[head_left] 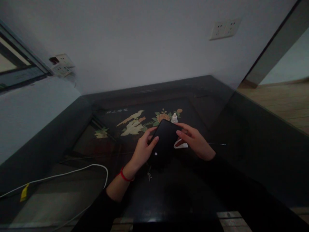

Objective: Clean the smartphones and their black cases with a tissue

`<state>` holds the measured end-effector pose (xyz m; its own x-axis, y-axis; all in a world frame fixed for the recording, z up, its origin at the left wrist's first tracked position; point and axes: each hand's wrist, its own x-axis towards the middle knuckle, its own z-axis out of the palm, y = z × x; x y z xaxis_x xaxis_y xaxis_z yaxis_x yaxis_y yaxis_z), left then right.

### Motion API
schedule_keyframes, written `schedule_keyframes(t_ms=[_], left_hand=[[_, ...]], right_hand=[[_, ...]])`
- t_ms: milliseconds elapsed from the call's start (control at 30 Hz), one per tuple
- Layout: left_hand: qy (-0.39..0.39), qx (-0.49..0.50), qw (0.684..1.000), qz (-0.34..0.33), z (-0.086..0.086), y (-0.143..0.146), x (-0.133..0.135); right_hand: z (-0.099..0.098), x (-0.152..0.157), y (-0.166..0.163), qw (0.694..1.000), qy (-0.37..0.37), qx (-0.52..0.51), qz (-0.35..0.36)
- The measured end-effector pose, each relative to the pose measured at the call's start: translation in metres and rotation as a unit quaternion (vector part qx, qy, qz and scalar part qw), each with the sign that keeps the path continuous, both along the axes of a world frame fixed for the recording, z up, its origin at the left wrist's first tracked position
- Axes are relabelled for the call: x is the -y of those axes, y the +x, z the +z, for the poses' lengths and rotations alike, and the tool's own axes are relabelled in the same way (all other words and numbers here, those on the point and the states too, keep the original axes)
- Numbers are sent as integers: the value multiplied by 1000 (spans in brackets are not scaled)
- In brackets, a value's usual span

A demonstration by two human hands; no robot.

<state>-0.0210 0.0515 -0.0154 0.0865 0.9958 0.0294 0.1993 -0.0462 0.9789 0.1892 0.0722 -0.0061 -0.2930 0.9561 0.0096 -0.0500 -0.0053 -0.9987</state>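
A black smartphone (165, 140) is held between my two hands, its dark screen facing me with a small pale dot near the lower left. My left hand (143, 146) grips its left edge, thumb on the front. On its upper right side, my right hand (194, 140) holds the edge with thumb and fingers. A small charm (149, 175) hangs below the phone's lower left corner. Just behind the phone stands a small clear bottle with a white cap (174, 118). Partly hidden under my right hand lies a white item (181, 144), whose kind I cannot make out.
The glossy black tabletop (188, 193) carries a bird-and-flower picture (132, 125). A white cable (65, 174) with a yellow tag (24, 192) runs along the left. Wall sockets (225, 29) are at the right, with more sockets (62, 64) at the left corner.
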Motion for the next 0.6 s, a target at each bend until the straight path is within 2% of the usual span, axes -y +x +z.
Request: schedule_keyframes(t_ms=[133, 333, 400, 500, 600], left_hand=[[-48, 29, 998, -15, 0, 3, 5], [-65, 133, 988, 38, -4, 4, 15], [-73, 154, 984, 51, -7, 4, 16], [-63, 130, 987, 74, -11, -1, 13], [-24, 95, 989, 108, -13, -11, 7]], right_hand=[[3, 0, 2, 1000, 17, 14, -9], [4, -3, 4, 994, 41, -14, -101], [3, -3, 3, 993, 33, -34, -112], [3, -2, 3, 996, -4, -64, -69], [5, -1, 4, 994, -50, -99, 15]])
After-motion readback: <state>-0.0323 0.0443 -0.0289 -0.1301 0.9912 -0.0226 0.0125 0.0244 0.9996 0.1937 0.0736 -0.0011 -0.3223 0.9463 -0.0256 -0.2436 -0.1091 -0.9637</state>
